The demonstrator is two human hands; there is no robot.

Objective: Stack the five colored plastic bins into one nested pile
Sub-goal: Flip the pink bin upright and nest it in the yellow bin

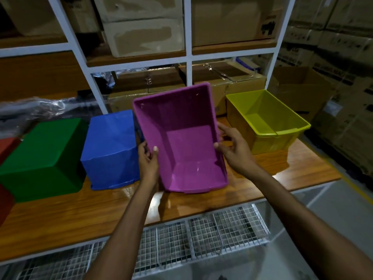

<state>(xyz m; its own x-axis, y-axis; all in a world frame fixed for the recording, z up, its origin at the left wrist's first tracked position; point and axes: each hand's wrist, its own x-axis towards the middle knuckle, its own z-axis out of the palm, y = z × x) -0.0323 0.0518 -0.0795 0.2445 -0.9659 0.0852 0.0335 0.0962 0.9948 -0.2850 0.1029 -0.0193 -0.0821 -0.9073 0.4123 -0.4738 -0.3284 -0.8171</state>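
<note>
A purple bin [181, 142] is tilted up with its open side facing me, its lower end near the wooden table [80, 209]. My left hand [148, 160] grips its left rim and my right hand [235, 147] grips its right rim. To the right a yellow-green bin [266, 120] stands upright and empty. On the left a blue bin [110, 148] and a green bin [44, 156] lie upside down. At the far left edge a red bin [5, 174] is partly cut off.
White shelving [187, 55] with cardboard boxes [145, 29] stands behind the table. An open carton [302, 87] sits at the back right. Crumpled plastic wrap [40, 108] lies at the back left. A wire mesh shelf [181, 239] runs below the table's front edge.
</note>
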